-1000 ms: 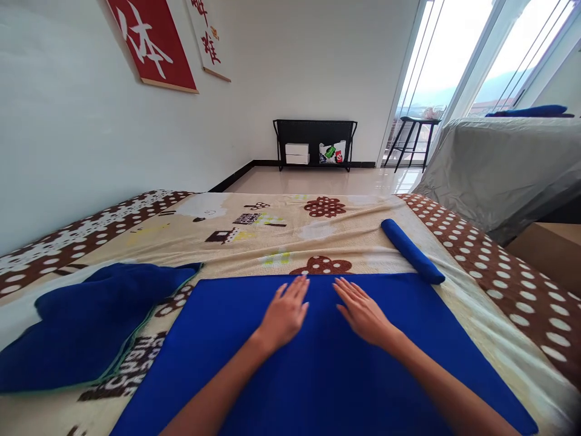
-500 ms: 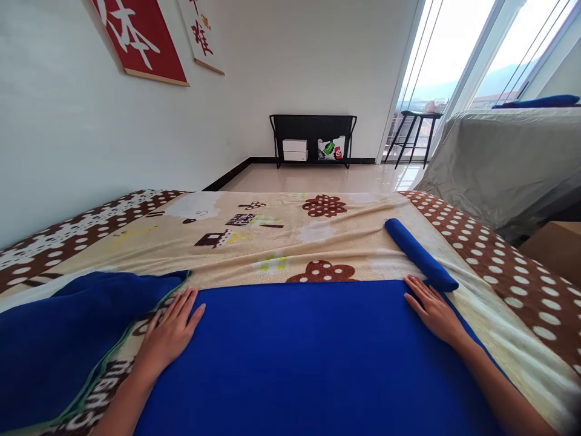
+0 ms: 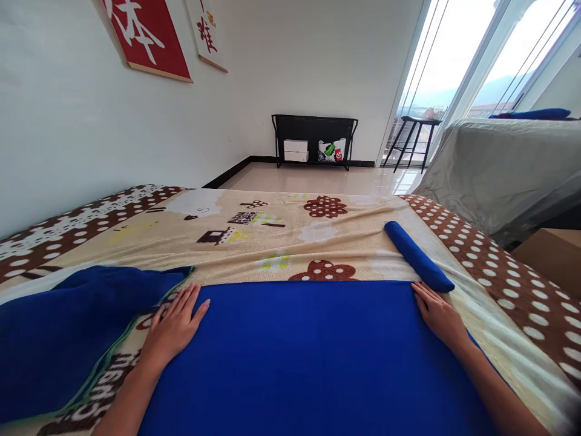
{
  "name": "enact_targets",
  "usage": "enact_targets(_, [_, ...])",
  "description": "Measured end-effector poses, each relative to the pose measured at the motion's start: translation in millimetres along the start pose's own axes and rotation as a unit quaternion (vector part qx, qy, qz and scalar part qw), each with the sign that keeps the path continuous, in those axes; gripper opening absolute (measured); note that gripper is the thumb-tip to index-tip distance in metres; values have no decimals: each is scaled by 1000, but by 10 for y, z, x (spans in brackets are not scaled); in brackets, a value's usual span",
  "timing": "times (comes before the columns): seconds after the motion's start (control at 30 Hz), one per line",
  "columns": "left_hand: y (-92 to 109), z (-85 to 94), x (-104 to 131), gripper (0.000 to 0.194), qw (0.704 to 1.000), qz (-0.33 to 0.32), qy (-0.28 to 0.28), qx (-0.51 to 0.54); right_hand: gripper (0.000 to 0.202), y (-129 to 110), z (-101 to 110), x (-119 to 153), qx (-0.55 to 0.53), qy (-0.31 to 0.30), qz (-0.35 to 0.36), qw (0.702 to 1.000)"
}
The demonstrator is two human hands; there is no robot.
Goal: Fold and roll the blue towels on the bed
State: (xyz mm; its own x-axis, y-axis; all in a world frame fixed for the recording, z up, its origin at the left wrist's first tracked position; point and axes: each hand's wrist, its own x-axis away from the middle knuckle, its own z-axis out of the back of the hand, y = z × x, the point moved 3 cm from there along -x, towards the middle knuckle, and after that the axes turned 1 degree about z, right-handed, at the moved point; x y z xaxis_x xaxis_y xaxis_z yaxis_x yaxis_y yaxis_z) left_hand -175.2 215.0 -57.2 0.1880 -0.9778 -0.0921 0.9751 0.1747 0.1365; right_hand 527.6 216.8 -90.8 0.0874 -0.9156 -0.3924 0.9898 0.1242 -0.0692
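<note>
A blue cloth (image 3: 308,351) lies spread flat on the bed, its far edge nearly straight. At its far left corner my left hand (image 3: 175,327) rests palm down with fingers stretched out. My right hand (image 3: 439,318) lies flat on the far right corner, fingers extended, their tips close beside a rolled blue cloth (image 3: 417,255). That roll sits at a slant on the blanket. Left of my left hand is a loose, rumpled blue cloth (image 3: 82,327) with a green stitched edge. Neither hand grips anything.
A beige patterned blanket (image 3: 254,251) with brown polka-dot borders covers the bed. Beyond stand a black rack (image 3: 313,127) against the wall and a black stool (image 3: 413,136) by the window. At right are a grey-covered piece of furniture (image 3: 508,163) and a cardboard box (image 3: 551,257).
My right hand has slid slightly to the right along the cloth's corner, nearer the edge. My left hand stays at the left corner. The view has shifted a little.
</note>
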Motion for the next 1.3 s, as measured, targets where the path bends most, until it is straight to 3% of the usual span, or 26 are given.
enact_targets(0.13, [18, 10, 11, 76, 1000, 3, -6, 6, 41, -76, 85, -123, 48, -32, 20, 998])
enact_targets(0.3, [26, 18, -1, 78, 1000, 9, -8, 9, 22, -46, 225, -562, 75, -124, 87, 986])
enact_targets(0.5, [21, 25, -1, 78, 1000, 12, 1, 11, 32, 68, 269, -944, 91, -215, 124, 965])
enact_targets(0.7, [27, 29, 2, 77, 1000, 7, 10, 17, 33, 94, 268, -981, 71, -240, 120, 961])
enact_targets(1.03, [11, 22, -2, 77, 1000, 7, 3, 21, 32, -104, 380, -838, 37, -205, 126, 970])
enact_targets(1.3, [30, 45, 4, 77, 1000, 12, -2, 15, 35, -222, 314, -991, 37, -268, 132, 954])
